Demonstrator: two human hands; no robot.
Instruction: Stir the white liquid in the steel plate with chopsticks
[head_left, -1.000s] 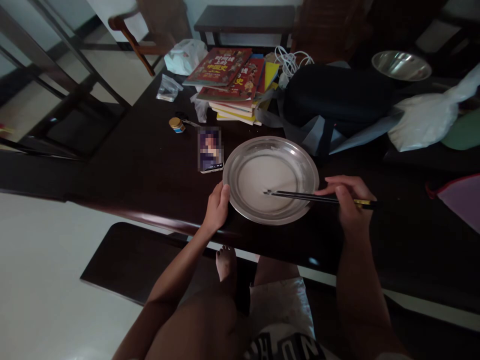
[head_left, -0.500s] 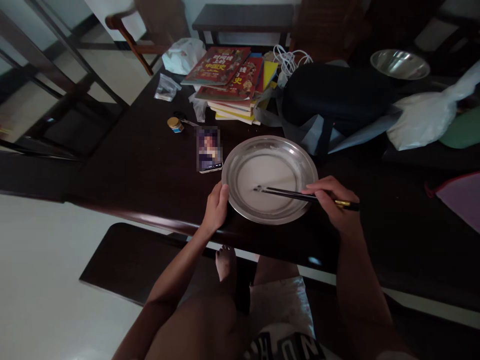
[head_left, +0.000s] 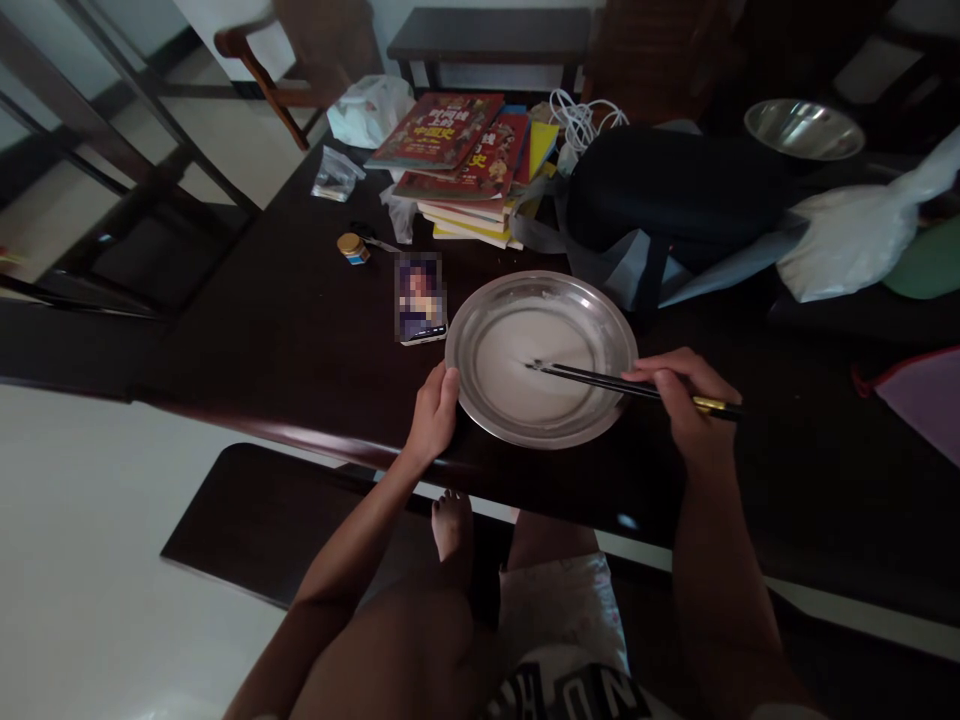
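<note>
Head view: near the tabletop's (head_left: 247, 330) front edge, the left hand (head_left: 433, 415) clasps the steel plate's (head_left: 600, 330) rim, apparently steadying it, while the right hand (head_left: 686, 400) pinches chopsticks (head_left: 600, 381) whose tips dip into the whitish liquid (head_left: 517, 350). A phone (head_left: 420, 298) lies just beside.

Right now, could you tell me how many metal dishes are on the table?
2. A wide steel plate lies at the near edge, with the left hand on its rim and the right hand holding chopsticks over it. A steel bowl sits far right. Clutter may hide others.
</note>
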